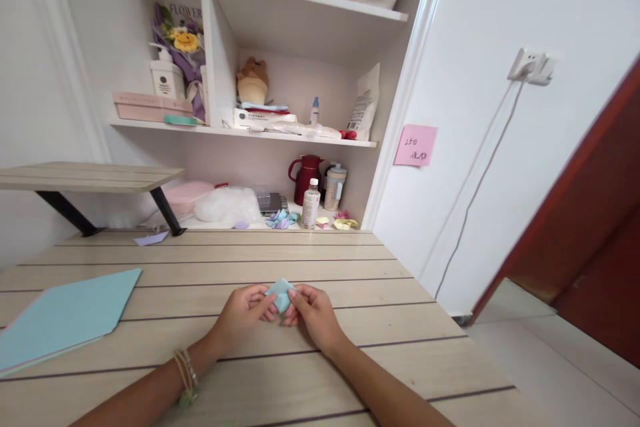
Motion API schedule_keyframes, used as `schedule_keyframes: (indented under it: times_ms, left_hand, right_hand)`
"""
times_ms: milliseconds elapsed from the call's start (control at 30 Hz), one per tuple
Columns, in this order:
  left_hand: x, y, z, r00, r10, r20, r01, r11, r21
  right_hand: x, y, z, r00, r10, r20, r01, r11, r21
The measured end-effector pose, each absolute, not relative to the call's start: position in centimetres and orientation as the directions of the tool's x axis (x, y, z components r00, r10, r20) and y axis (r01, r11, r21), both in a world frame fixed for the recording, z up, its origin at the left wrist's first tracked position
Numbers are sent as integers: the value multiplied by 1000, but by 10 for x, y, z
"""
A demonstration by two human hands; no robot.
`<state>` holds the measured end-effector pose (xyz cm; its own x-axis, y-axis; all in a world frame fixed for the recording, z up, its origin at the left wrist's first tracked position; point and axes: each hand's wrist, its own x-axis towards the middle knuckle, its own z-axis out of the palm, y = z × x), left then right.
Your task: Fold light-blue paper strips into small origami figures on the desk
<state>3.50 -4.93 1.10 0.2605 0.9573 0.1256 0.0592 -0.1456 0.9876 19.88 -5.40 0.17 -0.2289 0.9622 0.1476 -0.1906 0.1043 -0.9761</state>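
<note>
A small folded piece of light blue paper (281, 294) is held just above the wooden table (350, 260), near its middle. My left hand (245, 311) pinches its left side with the fingers curled in. My right hand (311, 311) pinches its right side the same way. Both hands meet over the paper, so its lower part is hidden. A bead bracelet sits on my left wrist.
A stack of light blue paper sheets (65, 320) lies at the table's left. A small raised wooden shelf (90, 177) stands at the back left. Folded paper pieces (283, 218), a small bottle (311, 204), a red jug (307, 177) and a plastic bag (227, 205) fill the shelf niche behind. A pink note (415, 145) sticks to the right wall.
</note>
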Motion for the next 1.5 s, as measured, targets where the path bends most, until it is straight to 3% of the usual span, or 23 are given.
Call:
schedule_keyframes:
  times_ms: [233,367,633,933,1133,1500]
  left_hand:
    - [37,-54,15,280,932,230,112,-269,957]
    - [37,-55,15,292,931,219,152,-271,950]
    - [35,-52,16,258,963,76,-46,-66,997]
    - [36,-48,14,227,971,73,-140,-42,989]
    - [36,-50,15,161,982,95,-81,-82,993]
    - [35,-52,17,229,968,107,-81,-90,993]
  right_hand:
    - [196,-57,0,-175,973,150,-120,130,-984]
    - [197,-57,1,-148,976,162,-67,153,-986]
    - [196,-56,1,-203,961,188,-159,156,-975]
    - [200,-51,1,-96,973,208,-232,181,-956]
    - [200,-52,1,-84,977,195,-234,170,-957]
    - [202,-49,1,-43,991,130,-288,112,-951]
